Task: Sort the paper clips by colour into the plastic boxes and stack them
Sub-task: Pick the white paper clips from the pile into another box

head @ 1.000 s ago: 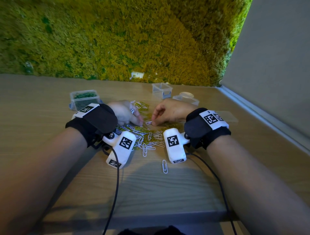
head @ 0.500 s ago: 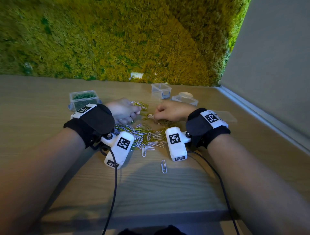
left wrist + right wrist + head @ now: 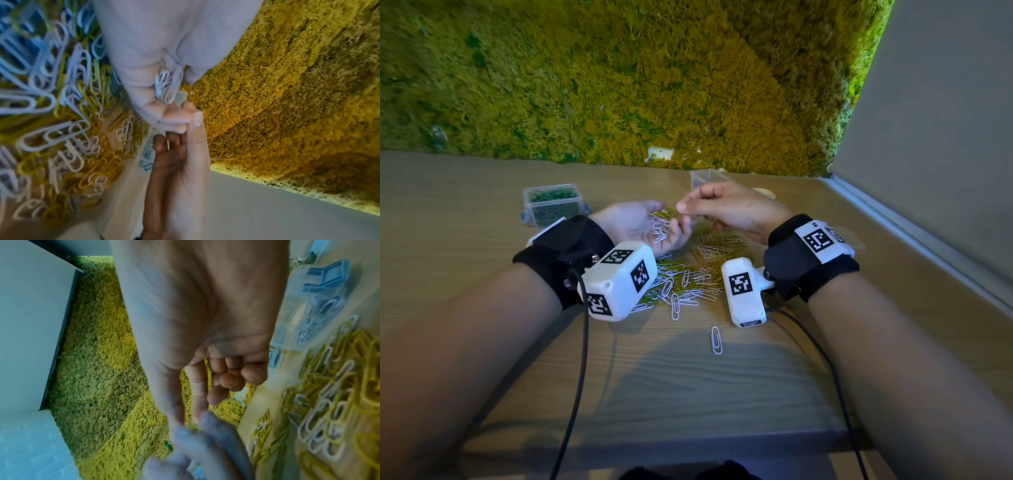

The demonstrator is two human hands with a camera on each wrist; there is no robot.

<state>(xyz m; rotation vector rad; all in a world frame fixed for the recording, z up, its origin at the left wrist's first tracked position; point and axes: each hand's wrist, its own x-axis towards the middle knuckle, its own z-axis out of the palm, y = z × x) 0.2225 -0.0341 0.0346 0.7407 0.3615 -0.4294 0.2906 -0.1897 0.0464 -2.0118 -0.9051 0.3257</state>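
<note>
My left hand [image 3: 671, 231] is turned palm up above the table and cups a small bunch of white paper clips [image 3: 661, 230]; its curled fingers hold them [image 3: 167, 86] in the left wrist view. My right hand [image 3: 683, 207] hovers just over that palm, thumb and forefinger pinched together on a white clip that barely shows, other fingers curled [image 3: 226, 378]. Below both hands lies a mixed heap of white and yellow clips [image 3: 688, 277]. A clear box full of green clips [image 3: 553, 205] stands at the left. An empty clear box [image 3: 703, 177] peeks out behind my right hand.
One white clip [image 3: 716, 340] lies alone near the front edge. A clear lid [image 3: 854, 240] lies flat at the right beside my right wrist. A moss wall [image 3: 619, 85] rises behind the table, and a grey wall [image 3: 945, 154] borders the right side. Cables trail from both wrists.
Both hands rose off the heap. My left hand turned palm up with white clips in it, and my right hand moved from the table over to that palm.
</note>
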